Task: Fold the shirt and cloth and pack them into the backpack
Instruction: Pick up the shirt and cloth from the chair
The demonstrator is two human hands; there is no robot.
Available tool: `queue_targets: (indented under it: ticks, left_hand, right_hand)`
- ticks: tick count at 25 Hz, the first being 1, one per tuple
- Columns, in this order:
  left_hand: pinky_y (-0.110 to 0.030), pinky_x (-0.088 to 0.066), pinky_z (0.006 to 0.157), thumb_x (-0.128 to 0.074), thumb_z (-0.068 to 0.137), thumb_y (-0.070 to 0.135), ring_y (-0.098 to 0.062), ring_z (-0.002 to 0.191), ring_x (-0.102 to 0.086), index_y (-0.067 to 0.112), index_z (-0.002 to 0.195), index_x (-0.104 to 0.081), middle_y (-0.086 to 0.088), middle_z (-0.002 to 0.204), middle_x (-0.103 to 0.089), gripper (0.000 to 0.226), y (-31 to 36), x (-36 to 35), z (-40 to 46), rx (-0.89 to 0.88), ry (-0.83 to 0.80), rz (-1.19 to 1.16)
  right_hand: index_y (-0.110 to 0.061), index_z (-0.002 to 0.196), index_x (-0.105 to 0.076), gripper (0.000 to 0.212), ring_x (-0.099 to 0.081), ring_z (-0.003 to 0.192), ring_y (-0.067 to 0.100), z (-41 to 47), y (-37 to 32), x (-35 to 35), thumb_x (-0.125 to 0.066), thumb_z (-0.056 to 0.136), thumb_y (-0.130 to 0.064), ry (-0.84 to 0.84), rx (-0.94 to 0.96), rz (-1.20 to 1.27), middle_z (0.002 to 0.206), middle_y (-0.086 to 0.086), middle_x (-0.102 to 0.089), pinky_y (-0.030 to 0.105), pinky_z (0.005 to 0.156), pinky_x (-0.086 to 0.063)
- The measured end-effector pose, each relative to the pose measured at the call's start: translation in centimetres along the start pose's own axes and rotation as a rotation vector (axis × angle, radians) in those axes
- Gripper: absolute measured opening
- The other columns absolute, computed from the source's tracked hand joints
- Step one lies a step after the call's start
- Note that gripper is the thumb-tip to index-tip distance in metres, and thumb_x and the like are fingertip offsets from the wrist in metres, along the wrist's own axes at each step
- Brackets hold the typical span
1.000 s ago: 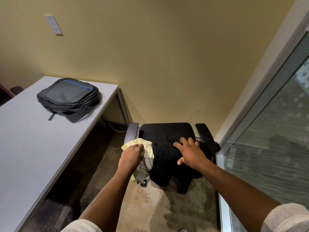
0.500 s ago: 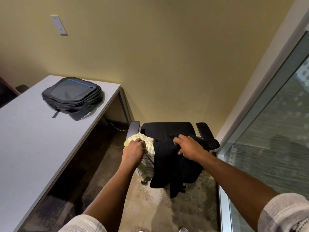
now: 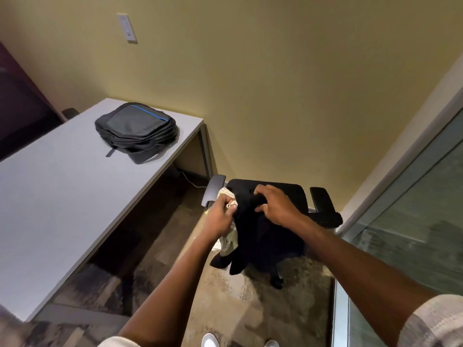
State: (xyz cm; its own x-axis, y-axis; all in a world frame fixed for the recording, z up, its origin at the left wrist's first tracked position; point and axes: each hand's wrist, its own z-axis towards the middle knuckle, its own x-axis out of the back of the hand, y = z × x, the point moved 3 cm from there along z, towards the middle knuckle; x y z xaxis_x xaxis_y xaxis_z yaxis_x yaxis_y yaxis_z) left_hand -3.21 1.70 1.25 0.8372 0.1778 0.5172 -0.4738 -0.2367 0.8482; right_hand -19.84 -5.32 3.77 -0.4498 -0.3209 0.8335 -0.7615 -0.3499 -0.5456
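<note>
Over the chair [image 3: 288,194] at six o'clock, our left hand [image 3: 220,216] grips the striped cloth [image 3: 229,240], our right hand [image 3: 275,206] the limp black shirt [image 3: 260,236] (soft, light; better held by shoulder seams); backpack [image 3: 136,128] waits at ten.

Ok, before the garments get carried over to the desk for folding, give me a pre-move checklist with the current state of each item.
1. Left hand grips the striped cloth: ok, fingers curled round it.
2. Right hand grips the black shirt: ok, fabric bunched under the fingers.
3. Garments lifted clear of the chair: cannot tell, the shirt hangs in front of the seat.
4. Bare desk surface for folding: ok, near part is bare.
5. Backpack within view on the desk: ok, lying flat at the far end.
6. Backpack open for packing: not ok, it looks closed.
</note>
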Motion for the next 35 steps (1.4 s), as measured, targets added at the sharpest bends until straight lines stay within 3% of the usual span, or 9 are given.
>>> queue_targets:
  ticks: [3, 9, 12, 15, 19, 23, 35]
  left_hand:
    - [-0.037, -0.046, 0.077, -0.049, 0.099, 0.015, -0.013, 0.081, -0.054, 0.016, 0.102, -0.053, 0.002, 0.092, -0.059, 0.005, 0.4, 1.3, -1.2, 0.022, 0.100, -0.089]
    - [-0.040, -0.053, 0.082, -0.050, 0.092, 0.011, -0.017, 0.091, -0.062, 0.030, 0.114, -0.054, 0.001, 0.103, -0.064, 0.029, 0.4, 8.0, -2.7, 0.073, 0.218, -0.256]
    - [-0.041, -0.055, 0.089, -0.056, 0.083, 0.012, -0.017, 0.100, -0.063, 0.029, 0.119, -0.055, 0.001, 0.110, -0.064, 0.040, -0.3, 12.1, -3.1, 0.056, 0.263, -0.305]
    - [-0.032, -0.054, 0.089, -0.063, 0.080, 0.018, -0.009, 0.105, -0.059, 0.028, 0.129, -0.051, 0.002, 0.120, -0.060, 0.052, -1.6, 16.2, -3.4, 0.026, 0.288, -0.309]
    - [-0.026, -0.048, 0.097, -0.066, 0.073, 0.030, -0.001, 0.116, -0.055, 0.032, 0.132, -0.049, 0.010, 0.129, -0.056, 0.062, -4.2, 22.1, -3.4, -0.026, 0.394, -0.302]
    - [-0.025, -0.046, 0.096, -0.068, 0.077, 0.023, -0.001, 0.112, -0.056, 0.031, 0.133, -0.049, 0.013, 0.127, -0.056, 0.059, -6.7, 28.8, -3.1, -0.028, 0.510, -0.290]
    - [-0.011, -0.042, 0.083, -0.067, 0.089, 0.015, -0.011, 0.113, -0.054, 0.026, 0.137, -0.049, 0.004, 0.135, -0.054, 0.052, -13.5, 44.3, 0.6, 0.019, 0.861, -0.261]
  right_hand:
    - [-0.025, 0.095, -0.053, 0.031, -0.056, 0.094, 0.021, 1.0, -2.6, 0.3, -0.076, 0.082, -0.009, 0.019, 0.059, 0.055, 0.102, -0.001, -0.058, 0.037, 0.081, -0.048]
    - [-0.025, 0.097, -0.058, 0.032, -0.055, 0.091, 0.018, 3.0, -9.9, -0.5, -0.076, 0.080, -0.005, 0.058, 0.218, 0.149, 0.099, -0.001, -0.059, 0.027, 0.074, -0.040]
    - [-0.029, 0.096, -0.056, 0.035, -0.057, 0.093, 0.019, 4.5, -14.0, -1.8, -0.077, 0.079, -0.006, 0.058, 0.272, 0.182, 0.101, 0.000, -0.060, 0.030, 0.076, -0.043]
    - [-0.031, 0.095, -0.056, 0.035, -0.058, 0.096, 0.020, 6.0, -18.4, -3.7, -0.078, 0.079, -0.009, 0.041, 0.301, 0.184, 0.104, 0.001, -0.062, 0.037, 0.083, -0.049]
    - [-0.022, 0.101, -0.061, 0.032, -0.058, 0.095, 0.018, 8.3, -25.1, -6.3, -0.077, 0.079, -0.006, 0.030, 0.364, 0.201, 0.106, 0.002, -0.063, 0.031, 0.080, -0.046]
    - [-0.028, 0.097, -0.058, 0.034, -0.058, 0.094, 0.020, 11.0, -32.7, -8.2, -0.078, 0.077, -0.010, 0.025, 0.464, 0.189, 0.104, 0.003, -0.065, 0.032, 0.079, -0.046]
    - [-0.022, 0.099, -0.061, 0.028, -0.061, 0.093, 0.021, 20.7, -49.3, -15.2, -0.076, 0.077, -0.014, -0.072, 0.728, 0.241, 0.100, 0.003, -0.066, 0.039, 0.083, -0.052]
